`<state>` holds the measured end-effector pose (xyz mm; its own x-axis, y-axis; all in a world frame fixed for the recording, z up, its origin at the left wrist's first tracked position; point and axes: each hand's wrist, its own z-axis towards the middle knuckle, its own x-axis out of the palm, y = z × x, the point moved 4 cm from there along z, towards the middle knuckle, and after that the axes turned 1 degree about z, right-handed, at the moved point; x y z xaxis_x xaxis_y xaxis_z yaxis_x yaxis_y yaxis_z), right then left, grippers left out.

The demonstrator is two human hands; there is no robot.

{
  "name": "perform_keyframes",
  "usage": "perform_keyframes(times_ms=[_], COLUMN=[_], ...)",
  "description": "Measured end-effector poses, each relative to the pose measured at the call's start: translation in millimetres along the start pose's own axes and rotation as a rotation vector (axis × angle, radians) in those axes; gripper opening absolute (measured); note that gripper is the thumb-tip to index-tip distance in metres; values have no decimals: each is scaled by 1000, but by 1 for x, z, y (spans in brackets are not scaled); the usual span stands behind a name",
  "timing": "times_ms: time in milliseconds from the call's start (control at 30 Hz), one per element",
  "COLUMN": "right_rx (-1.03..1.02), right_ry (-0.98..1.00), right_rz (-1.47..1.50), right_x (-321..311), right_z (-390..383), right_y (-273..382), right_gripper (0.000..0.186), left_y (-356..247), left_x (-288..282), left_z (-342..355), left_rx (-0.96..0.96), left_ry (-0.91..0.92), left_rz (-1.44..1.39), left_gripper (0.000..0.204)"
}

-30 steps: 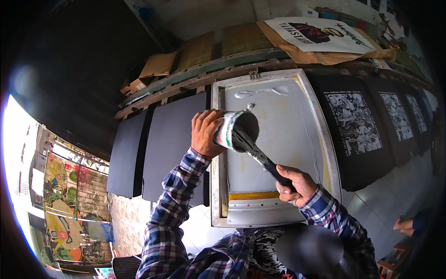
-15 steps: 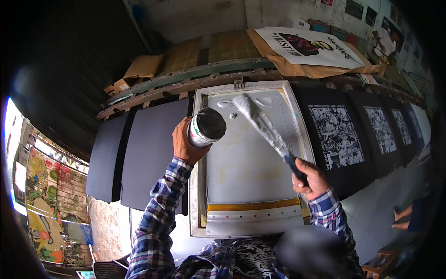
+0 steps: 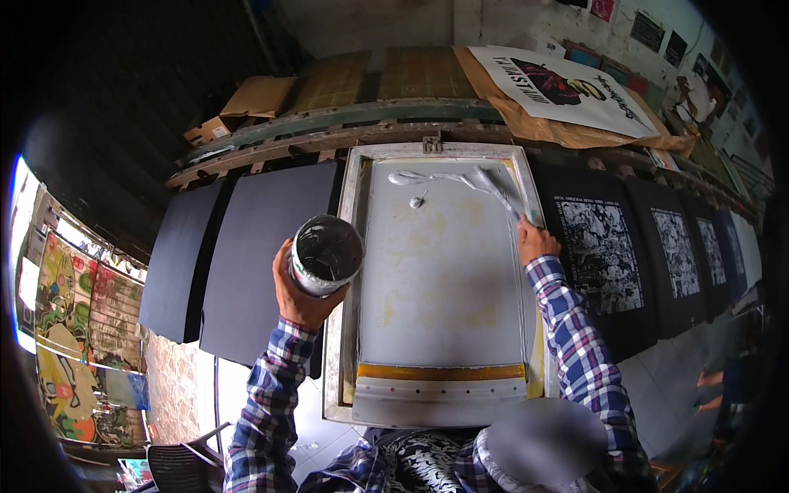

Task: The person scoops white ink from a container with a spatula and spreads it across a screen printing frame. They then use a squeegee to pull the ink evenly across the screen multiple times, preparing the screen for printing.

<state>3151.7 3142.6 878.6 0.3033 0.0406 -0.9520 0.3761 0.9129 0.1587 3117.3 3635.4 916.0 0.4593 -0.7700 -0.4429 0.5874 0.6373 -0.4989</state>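
Observation:
My left hand (image 3: 300, 297) is wrapped round an ink tub (image 3: 329, 281), held upright over the left rail of a screen-printing frame (image 3: 334, 353). The tub's dark inside shows streaks of pale ink. My right hand (image 3: 538, 243) grips an ink spatula (image 3: 498, 191) at the frame's right rail; its ink-coated blade lies over the far right of the grey mesh (image 3: 436, 271). A thick streak of white ink (image 3: 440, 175) runs along the far end of the mesh, with a small separate blob (image 3: 417, 200) below it. A squeegee (image 3: 440, 398) with an amber blade rests across the frame's near end.
Dark shirt panels (image 3: 267, 263) hang left of the frame, and printed black ones (image 3: 600, 246) to the right. A wooden rail (image 3: 246, 160) runs behind them. Beyond it are a cardboard box (image 3: 259, 97) and a white poster (image 3: 567, 86). A chair (image 3: 185, 464) stands at lower left.
The spatula has come down onto the far right of the mesh, leaving a longer streak of ink. My left hand has drawn the tub left and nearer me, tilting it more upright.

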Motion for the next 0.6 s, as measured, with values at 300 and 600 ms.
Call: perform_keyframes(times_ms=[300, 600], right_rx=[-234, -270], right_ry=[161, 156], right_rz=[-351, -475], right_x=[39, -1], right_z=[-7, -13], right_y=[7, 41], right_gripper=[57, 33], left_y=[-5, -32], left_x=[-1, 13], left_z=[-7, 0], left_rx=[-13, 94], left_ry=[-15, 18], left_rz=[-17, -30], left_gripper=[114, 116])
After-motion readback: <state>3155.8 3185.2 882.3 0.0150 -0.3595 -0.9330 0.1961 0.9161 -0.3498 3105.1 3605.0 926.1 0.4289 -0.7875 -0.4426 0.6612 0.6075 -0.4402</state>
